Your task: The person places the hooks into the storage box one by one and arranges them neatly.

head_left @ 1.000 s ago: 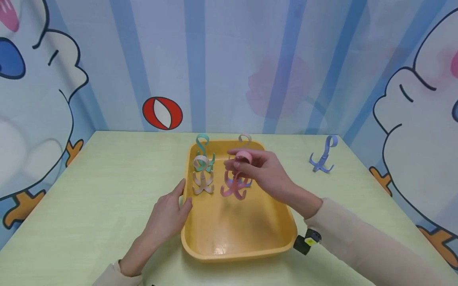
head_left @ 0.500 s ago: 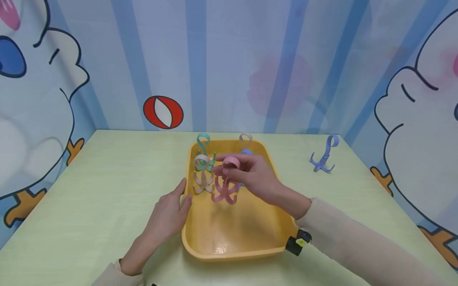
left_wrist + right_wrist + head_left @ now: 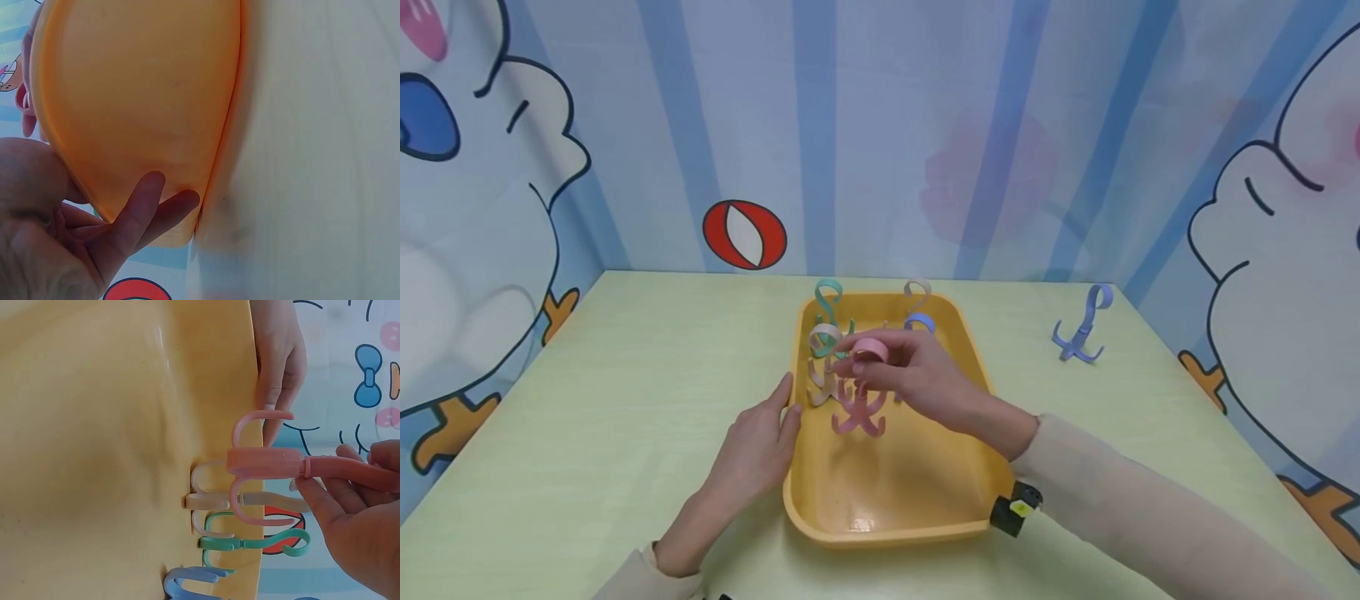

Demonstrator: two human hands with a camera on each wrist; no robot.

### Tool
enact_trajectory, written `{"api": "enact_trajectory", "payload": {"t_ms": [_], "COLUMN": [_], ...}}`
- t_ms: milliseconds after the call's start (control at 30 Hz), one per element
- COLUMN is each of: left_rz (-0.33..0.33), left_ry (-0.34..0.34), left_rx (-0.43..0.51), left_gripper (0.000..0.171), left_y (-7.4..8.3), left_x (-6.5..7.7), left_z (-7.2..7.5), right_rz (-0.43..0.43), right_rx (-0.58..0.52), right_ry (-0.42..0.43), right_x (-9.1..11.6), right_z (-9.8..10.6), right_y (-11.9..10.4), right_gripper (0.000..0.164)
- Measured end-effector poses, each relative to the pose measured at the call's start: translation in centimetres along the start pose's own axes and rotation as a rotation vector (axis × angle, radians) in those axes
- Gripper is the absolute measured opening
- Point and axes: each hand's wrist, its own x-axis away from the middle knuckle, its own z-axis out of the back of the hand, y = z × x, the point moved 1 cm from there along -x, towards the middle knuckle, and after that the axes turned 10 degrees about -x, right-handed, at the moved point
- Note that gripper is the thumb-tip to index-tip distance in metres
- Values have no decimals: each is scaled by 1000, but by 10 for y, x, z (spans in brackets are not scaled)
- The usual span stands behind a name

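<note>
My right hand (image 3: 917, 375) holds a pink four-pronged hook (image 3: 859, 412) by its stem, just under the curled top, prongs down over the left part of the yellow tray (image 3: 895, 533). In the right wrist view the pink hook (image 3: 265, 464) shows its prongs side-on. My left hand (image 3: 752, 450) grips the tray's left side, thumb at the rim and fingers along the outer wall (image 3: 150, 125). Inside the tray stand a beige hook (image 3: 826, 337) and a green hook (image 3: 829, 287) at the left, with a blue hook (image 3: 919, 321) and a pale pink hook (image 3: 917, 287) towards the back right.
A purple-blue hook (image 3: 1082, 329) stands alone on the pale green table (image 3: 662, 350), right of the tray. Behind the table hangs a striped blue backdrop (image 3: 887, 150) with cartoon figures at both sides.
My right hand has carried the pink hook left and slightly towards me, bringing the blue hook's top into sight. The left hand stays at the tray's left side.
</note>
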Motion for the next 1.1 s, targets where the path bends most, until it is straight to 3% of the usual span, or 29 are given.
{"api": "enact_trajectory", "payload": {"t_ms": [233, 1100], "left_rz": [-3, 48], "left_ry": [3, -39], "left_rx": [-5, 11], "left_gripper": [57, 58], "left_y": [0, -4], "left_x": [1, -3], "left_z": [0, -2], "right_rz": [-45, -48], "right_rx": [21, 71], "right_ry": [-12, -98], "right_x": [-2, -23], "right_z": [-3, -16], "right_y": [1, 16], "right_gripper": [31, 33]}}
